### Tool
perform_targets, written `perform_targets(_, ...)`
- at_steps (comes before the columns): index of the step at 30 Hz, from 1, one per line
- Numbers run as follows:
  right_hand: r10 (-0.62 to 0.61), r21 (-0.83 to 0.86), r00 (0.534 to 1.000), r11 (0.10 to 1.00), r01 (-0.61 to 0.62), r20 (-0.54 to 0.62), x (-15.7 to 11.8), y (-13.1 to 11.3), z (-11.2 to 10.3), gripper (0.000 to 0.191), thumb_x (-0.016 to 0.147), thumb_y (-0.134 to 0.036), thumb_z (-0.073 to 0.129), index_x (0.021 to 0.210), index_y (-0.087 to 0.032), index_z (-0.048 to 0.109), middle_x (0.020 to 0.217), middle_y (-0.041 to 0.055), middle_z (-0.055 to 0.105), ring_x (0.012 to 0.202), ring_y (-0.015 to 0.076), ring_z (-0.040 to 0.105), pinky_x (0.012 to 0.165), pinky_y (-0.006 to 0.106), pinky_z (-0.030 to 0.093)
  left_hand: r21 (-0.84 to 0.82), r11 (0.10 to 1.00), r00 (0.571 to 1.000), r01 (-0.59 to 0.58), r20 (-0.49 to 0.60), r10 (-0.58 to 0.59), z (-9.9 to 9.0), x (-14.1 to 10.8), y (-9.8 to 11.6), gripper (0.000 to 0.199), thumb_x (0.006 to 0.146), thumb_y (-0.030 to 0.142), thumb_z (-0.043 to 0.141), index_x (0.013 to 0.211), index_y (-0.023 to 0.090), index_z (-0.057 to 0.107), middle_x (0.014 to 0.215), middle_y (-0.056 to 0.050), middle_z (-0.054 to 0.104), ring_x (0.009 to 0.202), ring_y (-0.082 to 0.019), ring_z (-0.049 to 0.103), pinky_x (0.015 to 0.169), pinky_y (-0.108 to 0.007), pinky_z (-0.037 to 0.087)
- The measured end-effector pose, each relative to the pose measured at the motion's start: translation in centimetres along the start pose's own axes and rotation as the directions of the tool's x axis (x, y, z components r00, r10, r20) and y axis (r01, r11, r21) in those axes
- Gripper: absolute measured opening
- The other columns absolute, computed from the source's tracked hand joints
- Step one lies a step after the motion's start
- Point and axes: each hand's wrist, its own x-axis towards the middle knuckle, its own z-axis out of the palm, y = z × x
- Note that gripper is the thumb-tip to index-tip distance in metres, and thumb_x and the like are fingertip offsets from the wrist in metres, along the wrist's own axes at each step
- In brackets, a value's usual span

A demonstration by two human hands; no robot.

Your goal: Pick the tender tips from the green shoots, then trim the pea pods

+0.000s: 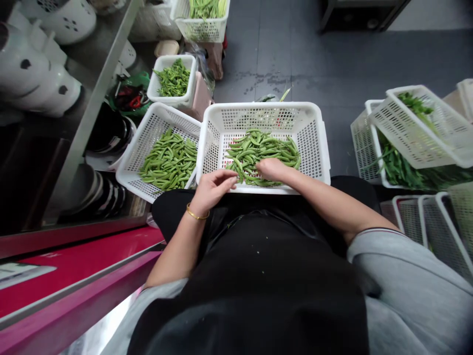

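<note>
A white perforated basket [324, 148] rests at my lap, with a loose heap of green pea pods [258, 148] inside. Over its near rim, my left hand [216, 188] has thumb and fingers drawn together in a pinch; whatever is between them is too small to make out. My right hand [275, 170] reaches into the basket, its curled fingers down against the pods, their tips hidden. On the left, touching the first, a second white basket [129, 165] holds more pea pods [170, 162].
Beyond the left basket stand a white tub [153, 91] of leafy greens and another basket [199, 30] of green stalks. Stacked white baskets [414, 128] with greens are at the right. A metal shelf [96, 79] with white pots edges the left. Grey tiled floor [295, 54] lies ahead.
</note>
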Motion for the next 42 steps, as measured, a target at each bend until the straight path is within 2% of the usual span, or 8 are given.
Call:
perform_targets(5,-0.131,0.188,0.86,0.949,0.253,-0.494,-5.5,-2.1,-2.9,0.02,0.092,-0.025,0.045,0.09,-0.015,0.062,0.085,0.0074,0.066,0.076,0.0154,0.058,0.068,0.025,0.043,-0.418,0.8,0.897,0.431,0.291,-0.332,3.1,-0.7,-2.2,0.046,0.078,0.051,0.063,0.093,0.008,0.065,0.074,-0.009,0.068,0.054,-0.012,0.061,0.041,-0.019,0.044)
perform_targets(10,-0.371,0.123,0.69,0.824,0.554,-0.622,-9.3,-6.2,-1.3,0.02,0.095,-0.026,0.043,0.089,-0.015,0.058,0.08,0.0075,0.061,0.071,0.0145,0.054,0.065,0.025,0.045,-0.641,0.655,0.916,0.401,0.264,-0.303,4.7,-0.7,-2.6,0.03,0.065,0.03,0.079,0.078,0.01,0.062,0.058,0.002,0.058,0.046,-0.004,0.053,0.041,-0.013,0.042)
perform_targets(15,-0.151,0.494,0.81,0.725,0.48,-0.567,-9.9,-6.9,-1.0,0.02,0.091,-0.032,0.052,0.078,-0.016,0.055,0.069,0.0024,0.058,0.063,0.0117,0.053,0.06,0.025,0.045,-0.646,0.683,0.938,0.341,0.188,-0.291,4.2,-1.5,-1.8,0.03,0.065,0.027,0.079,0.085,0.009,0.065,0.061,0.001,0.062,0.049,-0.005,0.057,0.047,-0.014,0.048)
perform_targets(23,0.094,0.969,0.967,0.082,0.231,-0.239,-12.0,-4.9,-2.7,0.025,0.083,-0.039,0.061,0.078,-0.016,0.053,0.057,-0.0032,0.057,0.046,0.0089,0.053,0.046,0.022,0.044,-0.368,0.788,0.821,0.493,0.498,-0.281,3.1,-3.7,-1.3,0.033,0.067,0.03,0.077,0.088,0.006,0.068,0.067,-0.006,0.067,0.043,-0.007,0.054,0.04,-0.018,0.046)
perform_targets(28,0.219,0.836,0.876,0.463,0.293,-0.429,-13.8,-2.4,-4.2,0.021,0.087,-0.038,0.056,0.081,-0.018,0.055,0.065,-0.0007,0.058,0.055,0.0113,0.056,0.053,0.025,0.046,-0.36,0.78,0.812,0.511,0.499,-0.301,2.1,-4.1,-1.5,0.031,0.069,0.027,0.073,0.091,0.006,0.069,0.066,-0.005,0.066,0.041,-0.007,0.054,0.037,-0.017,0.043)
perform_targets(32,-0.167,0.267,0.854,0.905,0.332,-0.493,-13.5,-5.5,-4.2,0.027,0.089,-0.036,0.053,0.106,-0.016,0.059,0.095,0.0098,0.063,0.078,0.0173,0.059,0.065,0.029,0.046,-0.287,0.8,0.768,0.526,0.564,-0.303,2.2,-3.6,-1.7,0.026,0.07,0.025,0.067,0.087,0.006,0.068,0.062,-0.005,0.065,0.036,-0.007,0.05,0.033,-0.018,0.037)
perform_targets(37,-0.525,-0.079,0.829,0.851,0.52,-0.193,-11.4,-8.4,-2.8,0.024,0.093,-0.017,0.037,0.088,-0.012,0.06,0.078,0.0095,0.06,0.069,0.0165,0.054,0.06,0.028,0.039,0.048,0.943,0.761,0.33,0.577,-0.296,2.1,-4.2,-0.8,0.022,0.076,0.03,0.06,0.075,0.008,0.065,0.063,-0.006,0.064,0.038,-0.009,0.049,0.036,-0.021,0.039)
perform_targets(42,-0.242,0.57,0.909,0.716,0.403,-0.339,-11.0,-8.1,-0.9,0.026,0.094,-0.031,0.042,0.08,-0.015,0.057,0.067,0.0032,0.06,0.06,0.0116,0.054,0.057,0.024,0.042,0.399,0.86,0.891,-0.317,0.436,0.127,2.7,-5.1,-0.2,0.021,0.082,0.027,0.057,0.091,0.014,0.071,0.079,-0.008,0.069,0.072,-0.016,0.064,0.07,-0.027,0.05)
